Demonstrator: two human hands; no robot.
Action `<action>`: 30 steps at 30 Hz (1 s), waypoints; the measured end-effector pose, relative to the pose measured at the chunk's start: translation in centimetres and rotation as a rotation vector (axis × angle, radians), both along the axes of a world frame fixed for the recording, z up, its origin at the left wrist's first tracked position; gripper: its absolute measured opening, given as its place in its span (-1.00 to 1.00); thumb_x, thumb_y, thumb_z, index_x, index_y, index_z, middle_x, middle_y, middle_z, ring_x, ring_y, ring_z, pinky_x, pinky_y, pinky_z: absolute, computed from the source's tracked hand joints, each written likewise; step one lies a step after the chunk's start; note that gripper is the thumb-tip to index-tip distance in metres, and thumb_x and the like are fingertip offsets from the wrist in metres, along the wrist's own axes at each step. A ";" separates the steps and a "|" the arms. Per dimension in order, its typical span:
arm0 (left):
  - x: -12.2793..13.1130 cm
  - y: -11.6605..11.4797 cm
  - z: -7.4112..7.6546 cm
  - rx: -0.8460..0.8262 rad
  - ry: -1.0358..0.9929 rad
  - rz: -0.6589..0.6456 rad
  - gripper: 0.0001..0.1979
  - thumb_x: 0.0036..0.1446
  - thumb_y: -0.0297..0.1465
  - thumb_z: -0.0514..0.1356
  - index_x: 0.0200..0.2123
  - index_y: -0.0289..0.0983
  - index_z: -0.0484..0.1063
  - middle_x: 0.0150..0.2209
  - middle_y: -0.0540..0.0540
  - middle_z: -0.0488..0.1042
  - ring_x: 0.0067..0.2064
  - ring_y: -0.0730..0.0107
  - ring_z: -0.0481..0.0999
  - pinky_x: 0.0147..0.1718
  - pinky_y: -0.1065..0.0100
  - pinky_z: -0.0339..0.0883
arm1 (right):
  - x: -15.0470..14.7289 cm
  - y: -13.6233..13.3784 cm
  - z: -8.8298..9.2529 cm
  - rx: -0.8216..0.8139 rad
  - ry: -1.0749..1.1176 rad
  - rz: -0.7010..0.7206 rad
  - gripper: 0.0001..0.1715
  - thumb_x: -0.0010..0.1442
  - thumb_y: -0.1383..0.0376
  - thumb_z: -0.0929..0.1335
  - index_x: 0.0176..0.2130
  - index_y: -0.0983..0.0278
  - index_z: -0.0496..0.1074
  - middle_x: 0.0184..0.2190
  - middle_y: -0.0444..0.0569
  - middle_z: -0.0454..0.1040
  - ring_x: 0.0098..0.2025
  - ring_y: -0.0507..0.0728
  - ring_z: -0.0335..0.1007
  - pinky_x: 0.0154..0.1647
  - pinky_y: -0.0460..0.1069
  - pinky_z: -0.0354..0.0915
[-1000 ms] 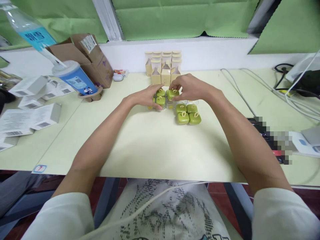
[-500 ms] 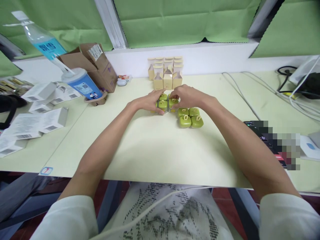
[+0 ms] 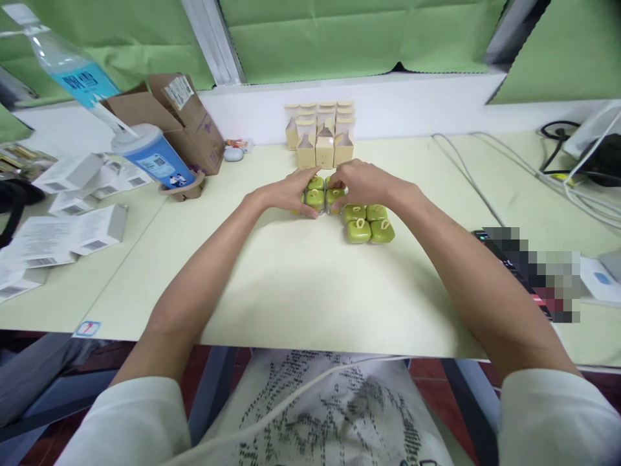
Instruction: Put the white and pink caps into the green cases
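Note:
Small jars with green, looped lids (image 3: 315, 199) stand in a tight group on the table, their clear lower parts just showing. My left hand (image 3: 290, 193) wraps around the left side of this group, thumb at the front and fingers behind. On the right side, my right hand (image 3: 363, 184) has its fingers curled and closed on a green-lidded jar (image 3: 334, 198); its palm hides part of the group. Several more green-lidded jars (image 3: 359, 231) form a separate block just in front of my right hand.
Behind my hands, open cream boxes (image 3: 324, 150) stand in rows against the wall. A cardboard box (image 3: 194, 133), a blue cup (image 3: 158, 158) and a bottle (image 3: 80, 74) are at left, near white boxes (image 3: 97, 230). Cables (image 3: 468, 175) and a dark, partly blurred device (image 3: 504, 262) lie at right.
The view has shifted slightly, so everything sits a little higher in the picture. Both hands keep nearly the same hold around the jar group.

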State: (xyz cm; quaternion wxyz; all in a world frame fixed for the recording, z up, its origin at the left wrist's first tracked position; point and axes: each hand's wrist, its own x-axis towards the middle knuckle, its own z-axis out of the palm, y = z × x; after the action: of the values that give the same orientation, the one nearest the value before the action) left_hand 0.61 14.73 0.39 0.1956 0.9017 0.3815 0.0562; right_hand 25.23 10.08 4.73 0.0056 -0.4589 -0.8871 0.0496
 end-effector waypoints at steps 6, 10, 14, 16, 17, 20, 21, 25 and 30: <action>0.3 -0.3 0.4 0.014 -0.017 -0.021 0.42 -0.06 0.23 0.47 0.66 -0.24 -0.07 0.62 -0.41 0.15 0.62 -0.38 0.15 0.58 -0.11 0.11 | -0.1 0.5 -0.4 0.014 0.023 -0.010 -0.88 0.26 0.30 0.58 -0.17 0.25 0.72 -0.16 0.07 0.69 -0.09 0.25 0.55 -0.18 0.07 0.27; 0.4 -0.3 0.4 0.012 -0.015 -0.026 0.40 -0.06 0.22 0.48 0.66 -0.21 -0.07 0.60 -0.39 0.21 0.61 -0.39 0.17 0.57 -0.11 0.14 | -0.4 1.0 -0.8 0.016 0.022 -0.026 -0.88 0.21 0.36 0.58 -0.19 0.26 0.70 -0.18 0.05 0.70 -0.12 0.23 0.55 -0.18 0.06 0.29; 0.4 -0.1 0.1 0.019 -0.019 -0.012 0.41 -0.08 0.23 0.47 0.65 -0.23 -0.05 0.61 -0.40 0.17 0.61 -0.35 0.17 0.58 -0.11 0.11 | -0.8 1.2 -0.9 -0.011 0.010 -0.010 -0.90 0.21 0.38 0.58 -0.22 0.27 0.67 -0.20 0.06 0.69 -0.13 0.24 0.55 -0.16 0.07 0.32; 0.3 0.0 0.0 0.025 -0.024 -0.014 0.41 -0.09 0.24 0.46 0.65 -0.23 -0.04 0.60 -0.39 0.19 0.60 -0.33 0.19 0.58 -0.13 0.10 | -1.0 1.0 -0.8 -0.007 -0.009 -0.006 -0.91 0.21 0.39 0.59 -0.26 0.26 0.66 -0.22 0.06 0.68 -0.13 0.25 0.55 -0.16 0.08 0.32; 0.3 0.1 -0.1 0.025 -0.025 -0.017 0.41 -0.10 0.24 0.46 0.65 -0.23 -0.04 0.60 -0.39 0.20 0.59 -0.32 0.19 0.58 -0.13 0.10 | -1.1 0.9 -0.6 -0.001 -0.016 -0.011 -0.90 0.22 0.39 0.59 -0.24 0.26 0.66 -0.19 0.08 0.69 -0.11 0.26 0.56 -0.16 0.09 0.32; 0.3 0.1 -0.1 0.022 -0.024 -0.023 0.42 -0.10 0.27 0.45 0.65 -0.24 -0.03 0.61 -0.40 0.19 0.59 -0.31 0.21 0.58 -0.15 0.10 | -0.5 0.0 0.5 0.023 -0.004 -0.069 -0.65 0.23 0.24 0.64 -0.01 0.28 0.68 0.00 0.16 0.70 0.00 0.34 0.59 -0.12 0.13 0.35; 0.3 0.1 0.0 0.022 -0.023 -0.021 0.42 -0.09 0.28 0.44 0.65 -0.24 -0.04 0.61 -0.40 0.18 0.59 -0.31 0.20 0.58 -0.15 0.10 | -0.1 -0.4 1.2 0.036 0.020 -0.092 -0.55 0.24 0.17 0.64 0.06 0.27 0.66 0.04 0.18 0.69 0.05 0.37 0.59 -0.09 0.15 0.37; 0.4 -0.2 0.3 0.015 -0.009 -0.007 0.45 -0.11 0.26 0.45 0.66 -0.30 -0.06 0.64 -0.43 0.11 0.62 -0.31 0.15 0.60 -0.08 0.07 | 1.9 -2.0 3.9 0.072 0.086 -0.118 -0.75 0.26 0.14 0.63 -0.13 0.18 0.69 -0.10 0.05 0.72 0.06 0.38 0.60 -0.05 0.18 0.41; 0.3 -0.3 0.3 0.008 0.016 0.013 0.45 -0.09 0.24 0.45 0.67 -0.27 -0.10 0.66 -0.40 0.07 0.64 -0.31 0.11 0.61 -0.10 0.06 | 1.8 -2.5 3.9 -0.151 -0.036 -0.082 -0.82 0.12 0.34 0.65 -0.40 0.17 0.64 -0.30 -0.06 0.69 -0.32 0.21 0.59 -0.34 0.11 0.37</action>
State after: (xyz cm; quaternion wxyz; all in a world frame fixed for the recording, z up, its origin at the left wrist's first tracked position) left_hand 0.95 14.45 0.65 0.1886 0.9003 0.3888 0.0517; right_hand 27.00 7.62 8.63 -0.0430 -0.4948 -0.8612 0.1080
